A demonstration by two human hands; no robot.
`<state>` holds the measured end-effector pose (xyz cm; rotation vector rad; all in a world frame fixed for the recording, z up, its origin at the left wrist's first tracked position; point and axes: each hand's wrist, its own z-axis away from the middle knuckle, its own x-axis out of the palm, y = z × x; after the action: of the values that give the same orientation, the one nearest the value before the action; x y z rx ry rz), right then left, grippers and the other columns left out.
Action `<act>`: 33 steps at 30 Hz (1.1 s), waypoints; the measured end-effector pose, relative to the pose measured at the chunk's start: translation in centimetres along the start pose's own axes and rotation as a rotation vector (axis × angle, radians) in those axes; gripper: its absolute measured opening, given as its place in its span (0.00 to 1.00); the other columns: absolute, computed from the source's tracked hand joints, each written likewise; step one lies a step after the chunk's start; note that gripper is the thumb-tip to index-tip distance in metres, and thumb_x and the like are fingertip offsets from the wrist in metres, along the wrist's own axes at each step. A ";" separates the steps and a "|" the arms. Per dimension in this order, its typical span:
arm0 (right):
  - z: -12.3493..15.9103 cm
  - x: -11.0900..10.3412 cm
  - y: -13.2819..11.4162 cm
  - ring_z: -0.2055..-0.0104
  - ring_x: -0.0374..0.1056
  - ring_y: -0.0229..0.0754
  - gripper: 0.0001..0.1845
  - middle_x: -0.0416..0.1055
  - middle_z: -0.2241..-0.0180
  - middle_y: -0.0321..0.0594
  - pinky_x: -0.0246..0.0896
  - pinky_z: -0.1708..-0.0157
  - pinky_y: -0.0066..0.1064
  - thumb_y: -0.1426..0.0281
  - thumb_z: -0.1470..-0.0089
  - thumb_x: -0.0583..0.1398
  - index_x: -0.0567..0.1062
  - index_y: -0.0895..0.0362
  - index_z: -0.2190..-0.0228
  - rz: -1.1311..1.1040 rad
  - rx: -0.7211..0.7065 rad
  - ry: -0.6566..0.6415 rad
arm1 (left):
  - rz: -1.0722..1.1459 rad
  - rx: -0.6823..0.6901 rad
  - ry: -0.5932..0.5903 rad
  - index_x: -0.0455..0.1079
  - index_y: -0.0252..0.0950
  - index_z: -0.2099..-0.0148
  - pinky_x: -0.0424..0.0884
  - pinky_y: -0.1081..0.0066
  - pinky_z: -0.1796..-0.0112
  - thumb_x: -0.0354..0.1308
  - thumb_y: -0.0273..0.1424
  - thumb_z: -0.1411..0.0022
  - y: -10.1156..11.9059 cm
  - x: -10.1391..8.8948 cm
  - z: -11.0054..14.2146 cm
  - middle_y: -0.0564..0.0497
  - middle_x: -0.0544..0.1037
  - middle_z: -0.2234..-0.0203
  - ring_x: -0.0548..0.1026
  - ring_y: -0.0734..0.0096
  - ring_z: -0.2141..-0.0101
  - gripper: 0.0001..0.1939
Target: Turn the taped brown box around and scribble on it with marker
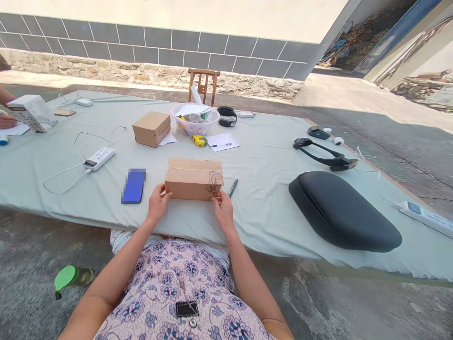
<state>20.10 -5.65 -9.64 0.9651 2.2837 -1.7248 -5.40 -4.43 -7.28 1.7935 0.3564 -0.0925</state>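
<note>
Corrugated cardboard box (pixel 194 179), brown tape across its top, lying flat on the smooth cloth-covered worktop (pixel 262 198). Left hand (pixel 158 204) and right hand (pixel 222 210) at its 2 lower corners, fingers (pixel 162 190) curled against the cardboard, gripping it. Slim black pen (pixel 232 188) just right; flat blue rectangular object (pixel 133 186), pixelated, left.

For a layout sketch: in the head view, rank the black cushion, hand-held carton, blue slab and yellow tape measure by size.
Black cushion, cardboard carton, blue slab, yellow tape measure. The tape measure lies farther away, so its rank against the slab is unsure.
</note>
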 end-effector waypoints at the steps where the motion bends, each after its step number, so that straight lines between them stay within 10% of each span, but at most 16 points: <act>1: 0.5 0.1 0.3 0.63 0.69 0.46 0.24 0.71 0.60 0.47 0.69 0.60 0.41 0.64 0.44 0.54 0.71 0.58 0.48 0.014 -0.009 -0.008 | -0.024 -0.003 -0.001 0.69 0.38 0.50 0.77 0.58 0.51 0.56 0.32 0.40 -0.4 0.0 0.2 0.44 0.78 0.54 0.77 0.60 0.51 0.16; 33: 2.6 -0.9 -0.7 0.70 0.66 0.41 0.11 0.71 0.70 0.38 0.66 0.67 0.34 0.59 0.44 0.57 0.69 0.54 0.67 -0.086 0.004 0.100 | -0.048 0.039 0.142 0.71 0.38 0.62 0.76 0.67 0.62 0.55 0.41 0.38 -1.2 -0.5 1.4 0.49 0.78 0.65 0.78 0.66 0.64 0.12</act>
<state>19.71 -8.45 -9.49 0.9900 2.4182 -1.7522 -6.08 -5.60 -8.58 1.8352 0.5028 -0.0055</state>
